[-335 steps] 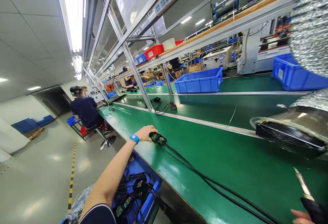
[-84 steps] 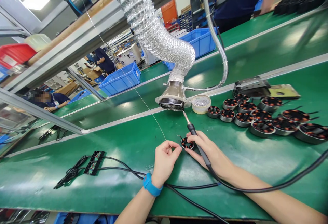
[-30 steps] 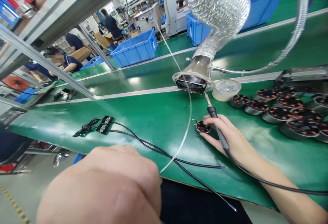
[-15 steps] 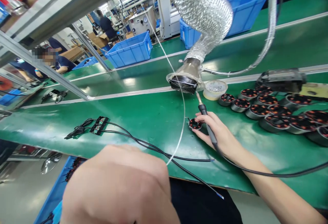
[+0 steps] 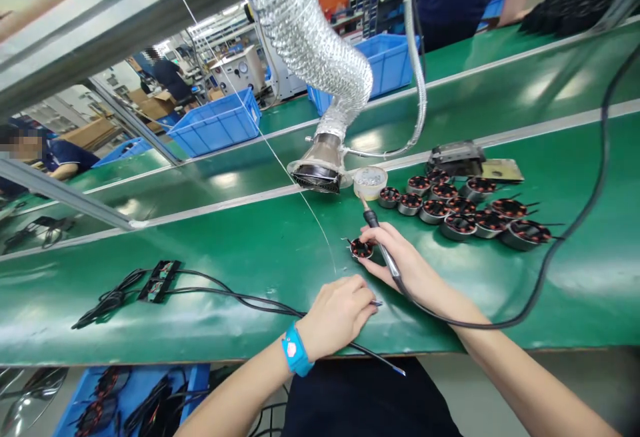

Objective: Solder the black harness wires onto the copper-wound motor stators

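My right hand (image 5: 407,267) is closed around a soldering iron (image 5: 385,249), its tip pointing up and away from me. The same hand's thumb and fingertips rest around a small round motor stator (image 5: 361,248) with copper windings, which sits on the bench. My left hand (image 5: 340,310), with a blue wrist strap (image 5: 296,350), is closed on the end of a black cable, and a short tip (image 5: 377,303) sticks out past the fingers. A second black cable (image 5: 377,355) runs under that hand, its stripped wires near the bench edge. Both cables lead to black-framed circuit boards (image 5: 159,281).
Several stators (image 5: 460,225) stand at the right, near a round tub (image 5: 371,182). A fume extractor (image 5: 317,173) on a foil duct hangs over the bench. A thin solder strand (image 5: 280,160) dangles down. Blue bins (image 5: 220,120) stand behind; another bin (image 5: 200,377) is below left.
My left hand has come down from close to the camera onto the cable end. The view has shifted; my right hand still holds the soldering iron beside the stator.
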The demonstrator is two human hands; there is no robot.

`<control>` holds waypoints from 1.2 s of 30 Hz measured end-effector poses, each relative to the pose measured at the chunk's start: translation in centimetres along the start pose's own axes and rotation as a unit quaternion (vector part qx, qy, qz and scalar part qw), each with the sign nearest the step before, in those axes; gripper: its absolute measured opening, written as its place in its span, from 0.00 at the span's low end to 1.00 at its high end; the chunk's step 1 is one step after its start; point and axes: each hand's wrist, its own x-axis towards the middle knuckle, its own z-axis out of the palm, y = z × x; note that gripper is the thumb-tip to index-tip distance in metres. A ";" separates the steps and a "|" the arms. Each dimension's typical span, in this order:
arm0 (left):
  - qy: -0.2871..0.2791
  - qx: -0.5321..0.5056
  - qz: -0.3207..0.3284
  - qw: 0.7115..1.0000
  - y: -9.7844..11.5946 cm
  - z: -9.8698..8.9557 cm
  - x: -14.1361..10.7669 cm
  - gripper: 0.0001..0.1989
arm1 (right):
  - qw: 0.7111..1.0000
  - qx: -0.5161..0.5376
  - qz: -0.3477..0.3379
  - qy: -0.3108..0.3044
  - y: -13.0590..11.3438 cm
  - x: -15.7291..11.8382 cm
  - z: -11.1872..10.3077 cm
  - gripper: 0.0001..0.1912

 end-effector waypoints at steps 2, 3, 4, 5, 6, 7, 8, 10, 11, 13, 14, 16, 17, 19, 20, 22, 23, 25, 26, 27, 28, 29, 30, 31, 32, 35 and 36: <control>0.045 -0.089 -0.044 0.994 -0.3 -1.1 0.5 0.10 | 1.000 0.002 0.003 -0.003 0.2 -0.3 0.0 0.10; 0.076 -0.149 -0.076 0.983 -0.6 -1.9 0.8 0.09 | 1.000 0.003 0.001 -0.004 0.3 -0.4 0.0 0.10; 0.107 -0.210 -0.107 0.966 -1.1 -2.6 1.1 0.10 | 1.000 0.006 -0.003 -0.003 0.4 -0.4 0.1 0.10; 0.134 -0.267 -0.131 0.945 -1.6 -3.3 1.5 0.11 | 1.000 0.011 -0.008 0.000 0.4 -0.3 0.2 0.10; 0.154 -0.313 -0.144 0.926 -2.1 -3.9 2.0 0.12 | 1.000 0.017 -0.014 0.005 0.5 -0.2 0.4 0.11; 0.168 -0.346 -0.149 0.911 -2.7 -4.4 2.4 0.13 | 1.000 0.023 -0.018 0.012 0.4 -0.1 0.5 0.12; 0.176 -0.367 -0.147 0.901 -3.1 -4.7 2.8 0.13 | 0.999 0.029 -0.022 0.022 0.3 0.1 0.6 0.14; 0.180 -0.386 -0.135 0.895 -3.7 -4.9 3.4 0.15 | 0.997 0.035 -0.028 0.055 -0.2 0.4 0.8 0.15; 0.177 -0.390 -0.131 0.894 -3.8 -4.8 3.6 0.15 | 0.996 0.037 -0.032 0.077 -0.5 0.6 0.9 0.14; 0.172 -0.390 -0.129 0.895 -3.6 -4.4 3.6 0.16 | 0.992 0.052 -0.036 0.111 -1.2 0.9 1.2 0.10; 0.170 -0.386 -0.130 0.897 -3.4 -4.2 3.5 0.16 | 0.990 0.065 -0.035 0.119 -1.5 1.0 1.5 0.09; 0.172 -0.376 -0.136 0.901 -2.9 -3.8 3.3 0.15 | 0.987 0.099 -0.027 0.124 -2.0 1.2 2.0 0.06; 0.173 -0.373 -0.139 0.901 -2.7 -3.6 3.2 0.15 | 0.985 0.116 -0.021 0.126 -2.1 1.3 2.3 0.05; 0.181 -0.374 -0.143 0.898 -2.6 -3.3 3.0 0.14 | 0.981 0.142 -0.006 0.134 -2.3 1.4 2.8 0.04; 0.188 -0.377 -0.144 0.895 -2.6 -3.2 2.9 0.14 | 0.978 0.152 0.002 0.140 -2.4 1.5 3.0 0.04; 0.204 -0.387 -0.149 0.887 -2.8 -3.0 2.9 0.14 | 0.972 0.172 0.022 0.157 -2.6 1.5 3.4 0.04; 0.213 -0.393 -0.151 0.882 -2.9 -2.8 2.8 0.14 | 0.969 0.181 0.032 0.166 -2.7 1.5 3.6 0.04; 0.226 -0.408 -0.153 0.871 -3.1 -2.6 2.8 0.15 | 0.961 0.201 0.051 0.184 -2.9 1.4 4.1 0.05; 0.230 -0.417 -0.153 0.866 -3.1 -2.6 2.8 0.16 | 0.957 0.210 0.058 0.191 -3.0 1.4 4.4 0.05; 0.234 -0.426 -0.153 0.860 -3.1 -2.5 2.7 0.17 | 0.954 0.216 0.064 0.197 -3.0 1.4 4.7 0.05; 0.239 -0.437 -0.155 0.853 -3.1 -2.5 2.6 0.18 | 0.952 0.220 0.068 0.202 -3.1 1.4 5.0 0.05; 0.242 -0.447 -0.158 0.846 -3.0 -2.4 2.6 0.19 | 0.951 0.221 0.070 0.206 -3.1 1.4 5.3 0.05; 0.246 -0.458 -0.162 0.839 -2.9 -2.4 2.6 0.20 | 0.950 0.221 0.071 0.211 -3.1 1.4 5.5 0.05; 0.250 -0.467 -0.165 0.832 -2.8 -2.4 2.6 0.21 | 0.949 0.219 0.071 0.216 -3.0 1.5 5.7 0.05; 0.253 -0.476 -0.168 0.826 -2.8 -2.3 2.6 0.21 | 0.948 0.219 0.072 0.221 -3.0 1.5 5.9 0.05; 0.257 -0.495 -0.170 0.812 -2.9 -1.9 2.9 0.23 | 0.945 0.224 0.075 0.227 -2.7 1.4 6.4 0.06; 0.258 -0.499 -0.170 0.810 -3.0 -1.8 3.0 0.24 | 0.944 0.227 0.075 0.226 -2.5 1.4 6.6 0.07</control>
